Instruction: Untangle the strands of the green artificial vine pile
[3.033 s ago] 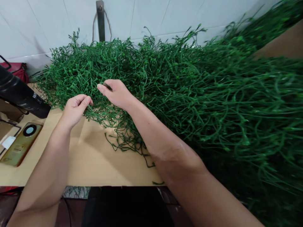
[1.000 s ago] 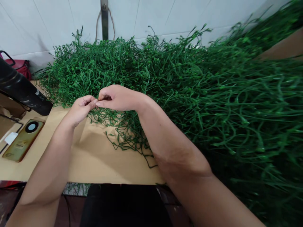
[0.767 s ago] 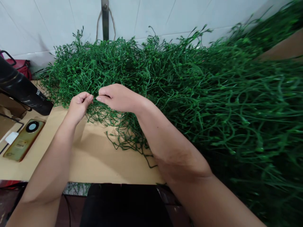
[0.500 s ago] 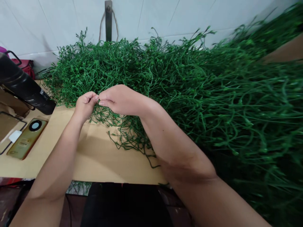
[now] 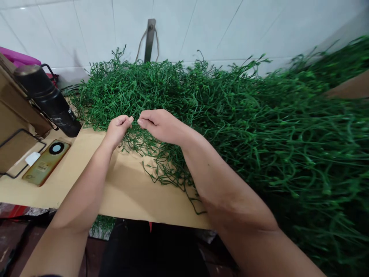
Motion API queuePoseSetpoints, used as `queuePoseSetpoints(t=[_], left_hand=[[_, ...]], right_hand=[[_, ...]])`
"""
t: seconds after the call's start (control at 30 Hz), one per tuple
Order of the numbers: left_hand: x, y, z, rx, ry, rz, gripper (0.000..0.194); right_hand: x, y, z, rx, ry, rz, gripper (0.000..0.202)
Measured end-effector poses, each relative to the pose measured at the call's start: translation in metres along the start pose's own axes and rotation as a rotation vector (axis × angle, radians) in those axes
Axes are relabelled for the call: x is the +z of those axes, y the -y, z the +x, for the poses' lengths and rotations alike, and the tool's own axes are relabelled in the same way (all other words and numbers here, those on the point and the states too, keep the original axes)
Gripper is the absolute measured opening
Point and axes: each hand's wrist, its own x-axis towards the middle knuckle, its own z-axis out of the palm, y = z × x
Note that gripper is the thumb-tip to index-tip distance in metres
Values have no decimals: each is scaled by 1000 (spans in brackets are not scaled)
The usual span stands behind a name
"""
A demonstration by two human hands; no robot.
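A long heap of thin green plastic-looking plant stems (image 5: 219, 104) with small tips lies along the back of the table and spreads to the right. At the heap's front edge my left hand (image 5: 119, 127) is closed, thumb pressed against the fingers. My right hand (image 5: 157, 122) faces it a short gap away, thumb and fingertips pinched together. Whatever either pinch holds is too small or too hidden to make out. Loose stems hang over the brown tabletop (image 5: 129, 192) below the hands.
At left a black bottle (image 5: 53, 104) leans beside a cardboard box (image 5: 17, 100). A phone (image 5: 46, 163) lies face down near a black wire frame (image 5: 21, 132). A metal strip (image 5: 149, 40) hangs on the white tiled wall (image 5: 95, 30). Another person's arm (image 5: 350, 86) reaches in at far right.
My hands have come slightly apart; before, their fingertips met. The whole view has shifted, so the table's things appear further right and the wall things lower.
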Motion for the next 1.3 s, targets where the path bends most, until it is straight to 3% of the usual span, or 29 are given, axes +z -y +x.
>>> queuePoseSetpoints(t=[0.17,0.4,0.5,0.63,0.8,1.0,1.13,1.3], left_hand=[[-9,-4,-4,-25,3,-165,27],[7,4,-3,42,93,159,26],[19,11,-1,35,83,276,25],[32,16,2,95,40,326,27],[35,14,3,76,35,287,27],[23,16,1,-44,92,20,30],[23,17,-1,-42,93,-46,29],[36,17,-2,-16,120,113,27]], right_hand=[[-1,5,-4,47,41,50,20],[24,13,-31,186,43,-164,26],[34,17,-43,335,21,-154,26],[33,20,-55,397,-29,-111,27],[31,12,-59,363,-137,-37,25],[43,-2,-46,147,-375,315,21],[49,-5,-38,107,-346,489,22],[55,-11,-45,152,-397,389,25]])
